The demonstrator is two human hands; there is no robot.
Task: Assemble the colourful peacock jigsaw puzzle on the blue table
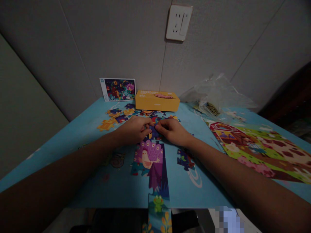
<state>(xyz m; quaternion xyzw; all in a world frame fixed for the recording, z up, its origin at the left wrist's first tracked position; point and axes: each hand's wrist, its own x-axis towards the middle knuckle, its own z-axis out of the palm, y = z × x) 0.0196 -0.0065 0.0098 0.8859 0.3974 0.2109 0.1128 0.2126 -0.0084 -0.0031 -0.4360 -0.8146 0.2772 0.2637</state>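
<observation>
My right hand (173, 131) pinches a dark blue puzzle piece (154, 132) between thumb and finger. At that piece's left edge, my left hand (138, 129) has its fingers curled and closed on it. Just below lies a joined section of puzzle with a pink and purple peacock (149, 155). A strip with a green frog (158, 202) continues from it toward me and reaches past the table's near edge. By my right forearm lies a separate dark joined section (186, 159). Loose puzzle pieces (107, 124) are scattered beyond my left hand, some hidden by my hands.
A yellow box (157, 102) stands at the back, beside a picture card (120, 90) leaning on the wall. To the right are a clear plastic bag (216, 94) and an assembled farm puzzle (262, 149). The blue table (89, 191) meets the wall.
</observation>
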